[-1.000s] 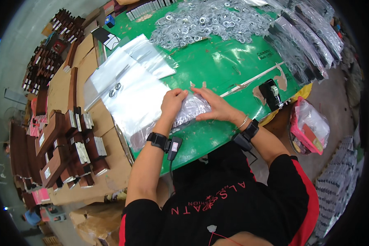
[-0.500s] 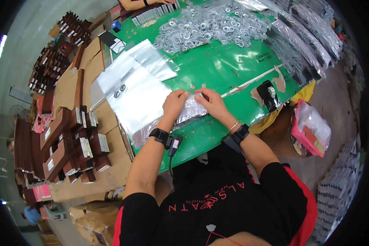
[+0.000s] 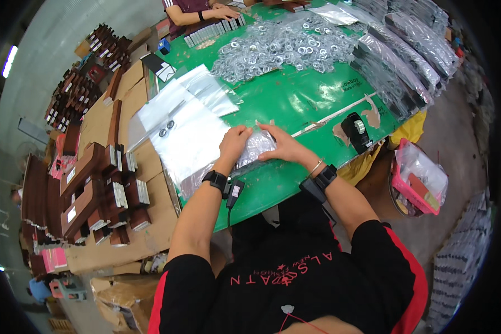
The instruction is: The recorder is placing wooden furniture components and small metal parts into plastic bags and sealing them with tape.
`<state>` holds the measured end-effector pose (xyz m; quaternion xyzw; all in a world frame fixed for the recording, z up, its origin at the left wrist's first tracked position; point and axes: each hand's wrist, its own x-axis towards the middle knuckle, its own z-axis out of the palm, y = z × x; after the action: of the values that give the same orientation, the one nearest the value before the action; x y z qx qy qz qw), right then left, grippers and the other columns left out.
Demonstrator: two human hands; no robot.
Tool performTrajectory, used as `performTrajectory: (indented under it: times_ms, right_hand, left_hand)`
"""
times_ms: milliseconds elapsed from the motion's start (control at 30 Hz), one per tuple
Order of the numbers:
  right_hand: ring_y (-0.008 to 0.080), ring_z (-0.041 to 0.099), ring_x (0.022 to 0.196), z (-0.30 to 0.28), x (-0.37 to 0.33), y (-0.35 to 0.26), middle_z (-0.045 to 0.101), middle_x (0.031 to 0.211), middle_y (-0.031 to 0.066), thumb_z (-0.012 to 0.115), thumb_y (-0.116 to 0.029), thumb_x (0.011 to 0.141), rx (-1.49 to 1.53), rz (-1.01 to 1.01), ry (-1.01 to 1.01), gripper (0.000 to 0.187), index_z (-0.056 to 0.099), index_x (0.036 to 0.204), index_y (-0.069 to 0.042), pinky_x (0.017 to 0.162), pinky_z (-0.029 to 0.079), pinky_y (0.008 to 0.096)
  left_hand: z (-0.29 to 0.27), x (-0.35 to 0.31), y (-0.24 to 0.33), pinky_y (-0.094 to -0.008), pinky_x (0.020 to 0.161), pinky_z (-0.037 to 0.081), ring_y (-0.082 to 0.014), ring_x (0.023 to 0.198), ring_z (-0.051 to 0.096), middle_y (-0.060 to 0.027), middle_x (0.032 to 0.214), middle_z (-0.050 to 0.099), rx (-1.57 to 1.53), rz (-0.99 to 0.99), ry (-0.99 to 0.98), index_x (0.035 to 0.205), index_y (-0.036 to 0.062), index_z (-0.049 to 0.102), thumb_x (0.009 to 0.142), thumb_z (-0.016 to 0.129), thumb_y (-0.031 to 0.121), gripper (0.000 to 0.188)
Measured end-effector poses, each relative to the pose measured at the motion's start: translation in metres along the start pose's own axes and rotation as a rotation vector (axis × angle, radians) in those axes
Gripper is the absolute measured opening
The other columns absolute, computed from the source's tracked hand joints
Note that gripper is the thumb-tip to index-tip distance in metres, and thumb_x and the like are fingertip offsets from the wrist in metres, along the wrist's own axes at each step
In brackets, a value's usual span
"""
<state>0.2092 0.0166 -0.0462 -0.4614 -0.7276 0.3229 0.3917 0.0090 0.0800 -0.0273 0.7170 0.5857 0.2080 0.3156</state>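
A bundle wrapped in clear plastic (image 3: 255,148) lies on the green table in front of me; what is inside is hard to make out. My left hand (image 3: 235,143) is closed on its left side, the fingertips at the far edge. Around the right end, my right hand (image 3: 285,146) grips with the thumb on the near side and the fingers at the far side. Left of my hands a stack of clear plastic bags (image 3: 178,131) is spread out, with two small dark rings (image 3: 166,128) on top.
A heap of bagged metal rings (image 3: 286,50) covers the far table, beside stacked plastic-wrapped bundles (image 3: 401,53). A black tape dispenser (image 3: 355,133) sits at the right edge, above a pink basket (image 3: 398,181). Brown strips (image 3: 86,200) are piled left. Another person's hand (image 3: 220,12) touches a row of pieces.
My right hand has shifted from a pinch at the bundle's far edge to a wider grip around its right end. My left hand stays on the bundle. The view has shifted slightly.
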Motion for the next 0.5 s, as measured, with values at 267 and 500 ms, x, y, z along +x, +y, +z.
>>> performTrajectory:
  times_ms: [267,500]
  right_hand:
    - [0.0377,0.04,0.138,-0.01,-0.024,-0.025,0.048,0.145,0.0181,0.089,-0.025,0.067,-0.048,-0.21,0.032,0.104,0.035,0.152,-0.002,0.115,0.034,0.045]
    - [0.034,0.048,0.132,-0.015,-0.043,-0.042,0.048,0.144,0.0169,0.082,-0.017,0.075,0.058,-0.204,0.29,0.084,0.041,0.148,-0.004,0.108,0.042,0.0408]
  left_hand:
    - [-0.006,-0.03,0.035,-0.0478,0.073,0.049,-0.0373,0.084,0.066,-0.0152,0.085,0.069,0.059,0.182,0.057,0.093,0.0076,0.062,0.098,0.053,0.041,0.035]
    - [0.022,-0.071,0.072,-0.0424,0.066,0.046,-0.0321,0.075,0.062,-0.0126,0.08,0.064,0.079,0.441,0.401,0.088,0.0047,0.055,0.092,0.067,0.025,0.023]
